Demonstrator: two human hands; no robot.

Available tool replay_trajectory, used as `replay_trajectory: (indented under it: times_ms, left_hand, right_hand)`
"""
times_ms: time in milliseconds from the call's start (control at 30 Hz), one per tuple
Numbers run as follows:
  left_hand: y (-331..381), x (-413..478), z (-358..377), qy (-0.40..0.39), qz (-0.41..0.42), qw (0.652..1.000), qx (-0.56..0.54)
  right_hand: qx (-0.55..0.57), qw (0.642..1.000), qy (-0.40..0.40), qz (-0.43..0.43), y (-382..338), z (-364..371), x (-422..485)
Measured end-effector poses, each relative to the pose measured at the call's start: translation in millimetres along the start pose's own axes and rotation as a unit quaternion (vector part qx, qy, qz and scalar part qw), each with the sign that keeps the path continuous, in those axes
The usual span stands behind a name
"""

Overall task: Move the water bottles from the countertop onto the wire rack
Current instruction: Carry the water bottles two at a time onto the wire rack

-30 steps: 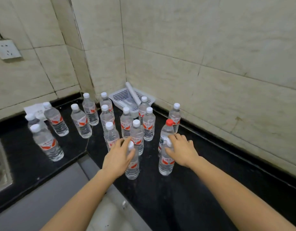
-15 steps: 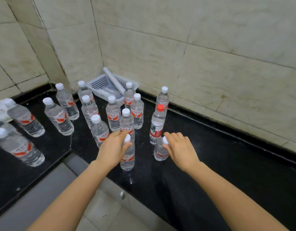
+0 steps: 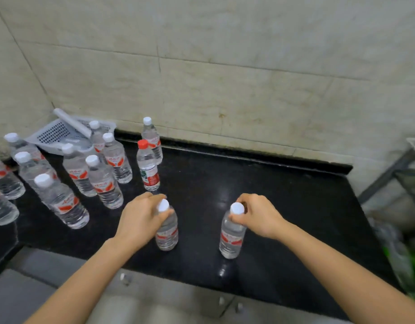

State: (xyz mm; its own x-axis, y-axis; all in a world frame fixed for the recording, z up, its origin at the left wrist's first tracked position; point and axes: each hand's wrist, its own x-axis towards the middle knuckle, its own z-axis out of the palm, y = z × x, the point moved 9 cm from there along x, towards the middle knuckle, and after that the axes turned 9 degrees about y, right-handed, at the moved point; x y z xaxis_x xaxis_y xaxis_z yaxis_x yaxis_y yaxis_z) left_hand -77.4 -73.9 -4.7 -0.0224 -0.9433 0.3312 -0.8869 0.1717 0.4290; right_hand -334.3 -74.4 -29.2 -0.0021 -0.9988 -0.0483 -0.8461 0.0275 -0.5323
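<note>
Item: two water bottles in hand, black counter (image 3: 283, 195).

Left hand (image 3: 141, 220): closed around the neck and shoulder of the left-held bottle (image 3: 166, 232), white cap showing above the curled fingers. The bottle hangs upright below the palm, over the counter's front edge; whether its base is touching the surface cannot be told.

Right hand (image 3: 258, 215): fingertips pinched on the cap and neck of the right-held bottle (image 3: 232, 237). The body hangs below and to the left of the hand, tilted slightly, also near the front edge.

Remaining stock: a cluster of white-capped bottles (image 3: 103, 181) toward the counter's left end, one red-capped bottle (image 3: 147, 167) at the cluster's right side, one bottle (image 3: 151, 141) near the back edge. A white perforated basket (image 3: 59, 134) sits in the back-left corner.

Destination: wire rack (image 3: 410, 167), just past the counter's right end, only partly in view.

Risks, as judged:
- Both grips sit high on smooth necks; a full bottle may slip or swing during the carry to the right.
- The right-hand pinch on the cap is the weaker hold.
- Both bottles are at the front edge; one that slips would fall to the floor.
- Rack wires may leave a narrow base unsteady, so a bottle could tip when set down.
</note>
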Motion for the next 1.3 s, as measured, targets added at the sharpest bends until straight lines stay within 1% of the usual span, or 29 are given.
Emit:
replay_trajectory:
  times_ms: [100, 167, 300, 400, 533, 667, 767, 900, 1000, 1100, 1300]
  left_hand:
    - [77.2, -13.8, 24.0, -0.016, 0.028, 0.998, -0.058]
    - [136.6, -25.1, 41.7, -0.027, 0.050, 0.994, -0.089]
    - [249.9, -52.2, 68.3, -0.013, 0.070, 0.990, -0.118]
    - [339.4, -68.3, 70.2, 0.004, 0.085, 0.980, -0.180]
    - [457.5, -81.1, 55.1, -0.005, 0.112, 0.950, -0.291]
    - [568.0, -73.7, 43.9, -0.028, 0.157, 0.910, -0.382]
    - [639.0, -59.0, 45.7, -0.031, 0.185, 0.889, -0.419]
    - [723.7, -39.5, 62.8, -0.050, 0.213, 0.866, -0.450]
    - [781.4, -23.1, 78.7, -0.057, 0.236, 0.854, -0.459]
    - [830.7, -0.1, 107.1, -0.053, 0.249, 0.852, -0.458]
    - [922.0, 61.1, 202.5, -0.092, 0.256, 0.846, -0.459]
  right_hand:
    - [0.014, 0.999, 0.010, 0.041, 62.0, -45.3, -44.7]
    - [0.016, 0.998, 0.028, 0.050, 99.1, -79.7, -76.0]
    - [0.017, 0.995, 0.088, 0.033, 161.7, -159.1, -137.6]
    - [0.045, 0.986, 0.155, 0.030, 201.5, -230.5, -178.1]
    - [0.065, 0.971, 0.227, 0.031, 237.6, -327.8, -221.9]
    - [0.061, 0.950, 0.304, 0.036, 271.3, -421.7, -249.6]
    - [0.054, 0.929, 0.363, 0.045, 303.7, -483.4, -262.8]
    - [0.053, 0.908, 0.413, 0.046, 353.6, -548.8, -272.2]
    - [0.040, 0.898, 0.436, 0.049, 393.2, -589.6, -267.7]
    - [0.028, 0.894, 0.445, 0.047, 434.8, -623.4, -247.3]
    - [-0.028, 0.916, 0.389, 0.093, 537.8, -673.1, -178.5]
